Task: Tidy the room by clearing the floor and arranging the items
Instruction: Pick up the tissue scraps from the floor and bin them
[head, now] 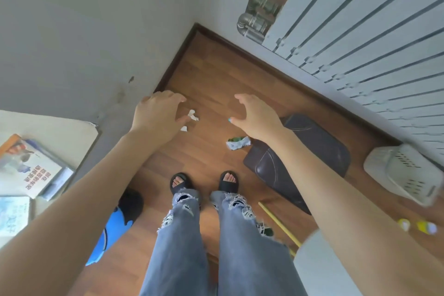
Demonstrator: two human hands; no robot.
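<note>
Head view, looking down at the wooden floor (211,74) in the room corner. My left hand (157,115) and right hand (258,118) both reach forward above the floor, fingers (176,98) spread and released, grasping nothing. Below the left hand lie white paper scraps (192,115) on the floor near the corner where the two skirting boards meet; I cannot tell whether the hand touches them. A crumpled green-and-white wrapper (237,143) lies under the right wrist, just beside a dark brown cushion (310,151) set along the radiator (360,31) wall. A white slotted basket (403,170) lies tipped near the floor's right edge, with small yellow bottles (418,226) close by. A yellow stick (278,223) runs past my right leg; a blue and black object (120,221) lies by the left leg. At the left edge, booklets (31,166) rest on a pale surface; one bears red and blue Chinese characters, too blurred to read.
</note>
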